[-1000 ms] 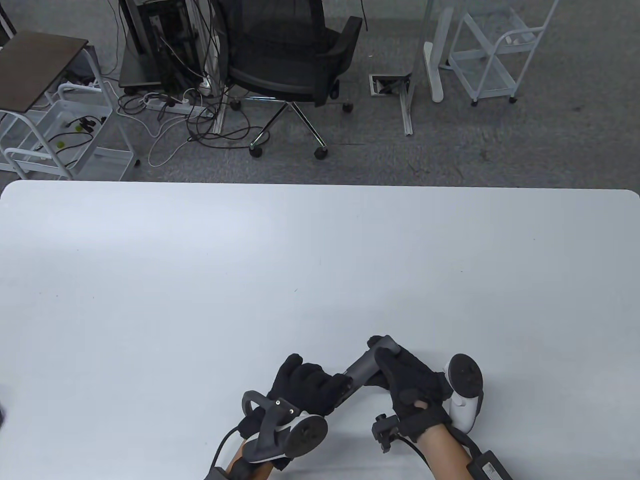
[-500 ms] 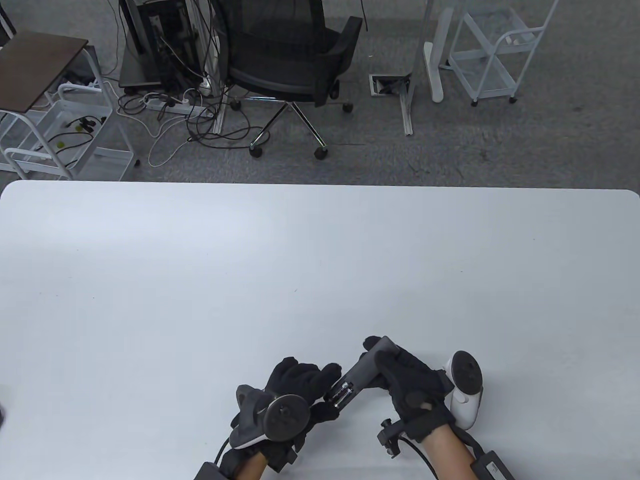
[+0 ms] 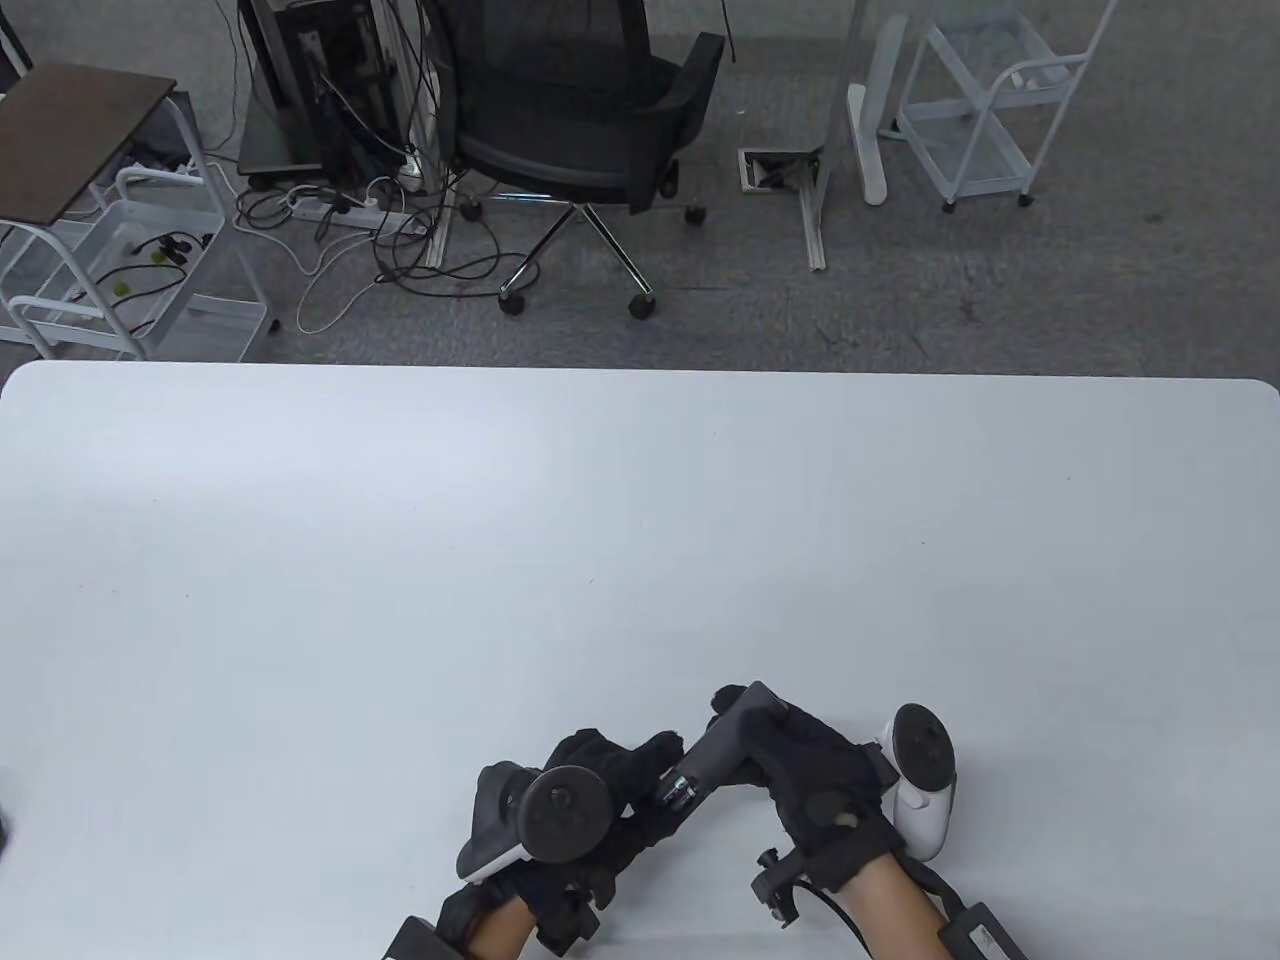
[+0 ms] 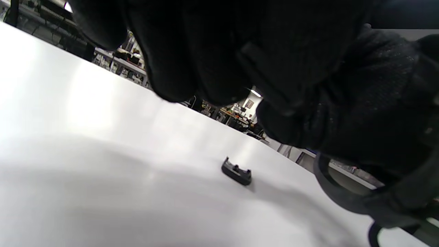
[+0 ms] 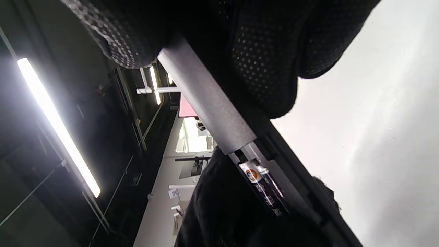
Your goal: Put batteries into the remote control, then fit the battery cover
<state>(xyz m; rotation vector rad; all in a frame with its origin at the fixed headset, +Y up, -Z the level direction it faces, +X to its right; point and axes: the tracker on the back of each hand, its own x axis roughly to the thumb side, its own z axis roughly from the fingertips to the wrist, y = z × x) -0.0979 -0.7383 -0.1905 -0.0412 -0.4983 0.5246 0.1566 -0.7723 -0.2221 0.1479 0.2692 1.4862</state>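
My right hand (image 3: 775, 745) grips the upper half of a grey remote control (image 3: 722, 745) and holds it slanted just above the white table (image 3: 500, 560). Its lower end is open and a battery (image 3: 678, 790) shows in the compartment. The right wrist view shows the remote (image 5: 205, 103) with a labelled battery (image 5: 262, 188) lying in the open bay. My left hand (image 3: 640, 775) curls its fingers around the remote's lower end, beside the battery. A small black part (image 4: 236, 171) lies on the table in the left wrist view; I cannot tell whether it is the cover.
Beyond the table's far edge stand a black office chair (image 3: 590, 110), white carts (image 3: 985, 110) and loose cables on the floor. A side table (image 3: 70, 130) stands at the far left.
My left hand has rolled so its tracker faces up and drawn back slightly, baring the battery at the remote's lower end. The remote and right hand have shifted a little left.
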